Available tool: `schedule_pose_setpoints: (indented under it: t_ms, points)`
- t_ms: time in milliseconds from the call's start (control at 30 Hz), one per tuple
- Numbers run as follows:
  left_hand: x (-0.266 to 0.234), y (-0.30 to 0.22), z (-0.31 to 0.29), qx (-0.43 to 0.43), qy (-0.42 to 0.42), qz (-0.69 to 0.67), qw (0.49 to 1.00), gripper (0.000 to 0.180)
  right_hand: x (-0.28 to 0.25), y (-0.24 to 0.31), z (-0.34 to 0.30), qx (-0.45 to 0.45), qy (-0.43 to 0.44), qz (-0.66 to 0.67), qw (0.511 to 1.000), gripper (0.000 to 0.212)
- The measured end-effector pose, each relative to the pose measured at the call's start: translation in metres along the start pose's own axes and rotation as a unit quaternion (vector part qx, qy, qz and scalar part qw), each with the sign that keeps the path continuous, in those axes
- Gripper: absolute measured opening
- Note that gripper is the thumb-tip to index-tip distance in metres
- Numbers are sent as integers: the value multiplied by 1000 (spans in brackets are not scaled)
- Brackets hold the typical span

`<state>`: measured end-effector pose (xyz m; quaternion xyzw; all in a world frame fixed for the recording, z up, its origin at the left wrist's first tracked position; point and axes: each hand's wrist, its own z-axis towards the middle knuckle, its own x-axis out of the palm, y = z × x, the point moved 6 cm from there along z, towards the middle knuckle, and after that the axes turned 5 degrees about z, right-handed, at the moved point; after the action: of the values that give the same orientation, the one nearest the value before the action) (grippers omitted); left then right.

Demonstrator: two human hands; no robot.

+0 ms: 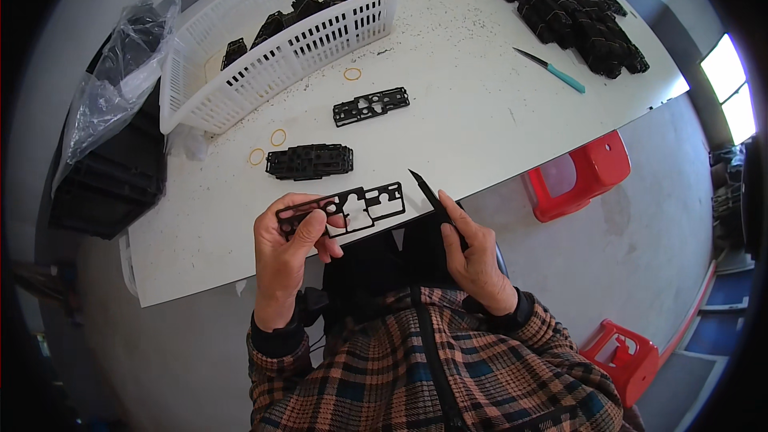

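Note:
Held over the table's near edge, a flat black plastic frame (350, 212) with several cut-outs is pinched by my left hand (292, 234), thumb on top. My right hand (478, 260) grips a black-handled knife (432, 197), its dark pointed blade aimed up and left, a little apart from the frame's right end. Beyond the left hand lies a stack of black plastic frames (310, 162). Farther off, another black plastic frame (371, 106) lies flat on the white table (448, 112).
A white slotted basket (276, 52) with black parts stands at the far left. Bundled black parts (560, 8) cover the far right. A teal-handled knife (560, 76) and rubber bands (352, 74) lie on the table. Red stools (578, 176) stand on the floor at right.

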<state>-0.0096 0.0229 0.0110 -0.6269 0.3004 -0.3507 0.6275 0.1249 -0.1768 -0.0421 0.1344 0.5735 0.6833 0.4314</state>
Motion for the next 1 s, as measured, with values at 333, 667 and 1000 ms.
schedule_pose_setpoints:
  t_ms: [333, 667, 1000]
  points:
    - [4, 11, -14, -5, -10, -41, 999, 23, -3, 2, -1, -2, 1, -12, 1000, 48]
    - [16, 12, -7, 24, -35, -9, 999, 18, 18, -18, 12, 250, 14, 361, 898, 17]
    - [27, 18, 12, 113, -30, 54, 992, 14, 54, -5, 44, 301, 59, 544, 781, 15]
